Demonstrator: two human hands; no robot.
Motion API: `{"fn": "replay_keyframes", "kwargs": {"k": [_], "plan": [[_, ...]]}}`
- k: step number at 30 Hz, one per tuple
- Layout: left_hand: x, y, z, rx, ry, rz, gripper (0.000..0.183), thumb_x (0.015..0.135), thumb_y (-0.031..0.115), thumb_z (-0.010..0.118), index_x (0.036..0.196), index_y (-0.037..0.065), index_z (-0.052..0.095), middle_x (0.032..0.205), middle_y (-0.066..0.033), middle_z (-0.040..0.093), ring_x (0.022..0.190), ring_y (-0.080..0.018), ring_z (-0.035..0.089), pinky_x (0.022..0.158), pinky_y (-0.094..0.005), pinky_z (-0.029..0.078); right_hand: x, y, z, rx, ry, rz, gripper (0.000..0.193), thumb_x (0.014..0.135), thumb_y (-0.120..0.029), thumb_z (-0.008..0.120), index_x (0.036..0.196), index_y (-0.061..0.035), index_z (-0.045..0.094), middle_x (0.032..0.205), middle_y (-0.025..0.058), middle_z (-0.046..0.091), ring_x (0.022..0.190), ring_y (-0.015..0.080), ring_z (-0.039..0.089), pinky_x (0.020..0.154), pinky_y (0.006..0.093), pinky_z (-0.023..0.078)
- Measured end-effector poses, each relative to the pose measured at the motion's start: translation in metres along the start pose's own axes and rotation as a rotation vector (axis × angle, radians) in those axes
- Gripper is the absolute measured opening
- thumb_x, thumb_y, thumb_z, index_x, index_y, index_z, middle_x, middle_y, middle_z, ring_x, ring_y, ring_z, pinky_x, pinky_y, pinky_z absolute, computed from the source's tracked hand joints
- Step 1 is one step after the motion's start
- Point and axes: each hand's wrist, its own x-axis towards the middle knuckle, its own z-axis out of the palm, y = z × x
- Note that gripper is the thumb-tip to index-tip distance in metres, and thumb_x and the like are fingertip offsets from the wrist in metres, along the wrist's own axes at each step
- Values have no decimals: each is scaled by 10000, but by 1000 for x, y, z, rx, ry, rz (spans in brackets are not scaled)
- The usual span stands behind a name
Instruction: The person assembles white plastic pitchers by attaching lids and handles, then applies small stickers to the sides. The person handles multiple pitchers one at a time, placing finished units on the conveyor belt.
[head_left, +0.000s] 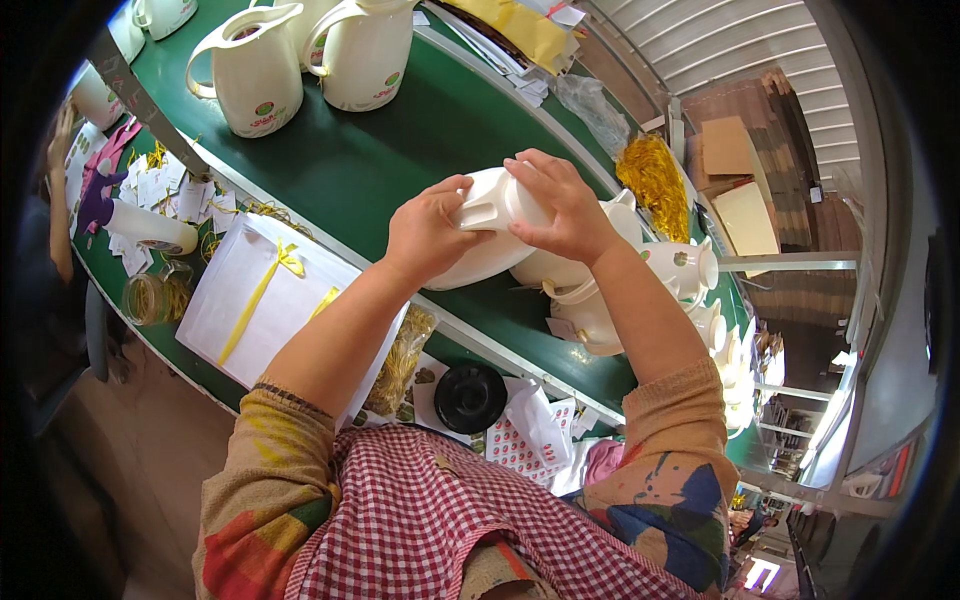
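**A white jug held over the green worktop**

A white jug (500,235) is held tipped over the green worktop (380,160). It is gripped by the left hand (425,235) and the right hand (560,205), fingers curled shut on its top end. Two jugs (300,60) are stood upright behind. More jugs (690,290) are waiting at the right. The jug's lower part is hidden.

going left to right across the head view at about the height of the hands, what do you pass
white tube bottle → white paper with yellow ribbon → left hand → white jug held on its side → right hand → gold tinsel bundle
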Motion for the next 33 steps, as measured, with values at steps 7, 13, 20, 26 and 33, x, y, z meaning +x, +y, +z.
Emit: {"fn": "replay_keyframes", "kwargs": {"k": [7,13,20,26,33], "plan": [[-4,5,-1,-21,-19,-68,303,624,179,830,889,77,726,1232,-54,643,1016,-218,651,844,-321,516,0,1,6,-91,40,-87,645,690,-328,720,1298,-163,580,1317,138,491,1168,367,479,1000,442,421],[-5,8,1,-2,-5,-54,277,621,183,831,838,59,712,1232,-54,644,965,-236,662,815,-325,522,-6,5,11,-44,68,-87,650,687,-324,720,1303,-175,578,1315,135,475,1169,358,468,1001,445,419],[-9,11,3,-17,5,-37,265,616,188,832,796,44,701,1236,-48,643,921,-239,670,782,-331,531,-5,2,5,-18,1,-43,640,679,-292,719,1294,-179,585,1299,126,480,1143,351,477,998,444,421],[-11,9,-1,13,-17,-3,283,612,208,836,798,47,695,1240,-30,641,895,-244,669,767,-336,534,-3,4,3,14,-12,-166,617,654,-248,731,1253,-170,609,1274,131,496,1126,351,484,998,434,410],[-5,1,-4,-14,-7,41,278,627,215,831,808,59,689,1236,-41,642,938,-250,665,779,-337,531,1,3,0,13,-53,-167,641,681,-255,697,1297,-135,567,1369,174,449,1229,385,434,1054,471,349]]}}
